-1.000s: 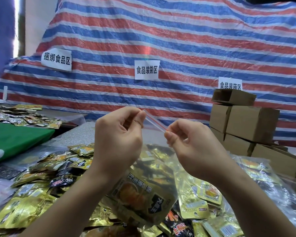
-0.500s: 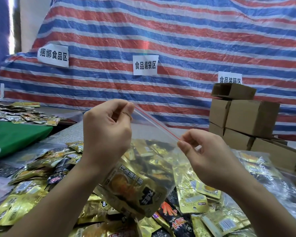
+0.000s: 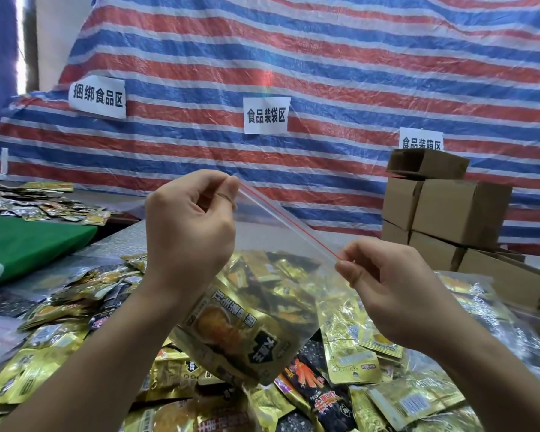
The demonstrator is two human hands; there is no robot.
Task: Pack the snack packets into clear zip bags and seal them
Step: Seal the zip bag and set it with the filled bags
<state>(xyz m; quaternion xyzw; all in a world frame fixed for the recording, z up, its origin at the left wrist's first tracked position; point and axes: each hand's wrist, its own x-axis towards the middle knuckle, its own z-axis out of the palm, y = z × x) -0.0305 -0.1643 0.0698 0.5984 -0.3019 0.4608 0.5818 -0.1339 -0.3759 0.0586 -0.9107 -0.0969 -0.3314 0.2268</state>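
My left hand (image 3: pixel 187 232) and right hand (image 3: pixel 396 288) each pinch an end of the zip bag's (image 3: pixel 281 263) red seal, packets (image 3: pixel 231 332) hanging below my grip. An unpressed stretch between my grips could leave it gaping; a slipped pinch drops everything.

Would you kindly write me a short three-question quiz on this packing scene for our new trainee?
1. True or false: both hands pinch the zip bag at its red strip.
2. Which hand is higher? A) left hand B) right hand
3. Fill in: the gold packet lies at the bag's ____.

Key: 1 true. 2 A. 3 bottom.
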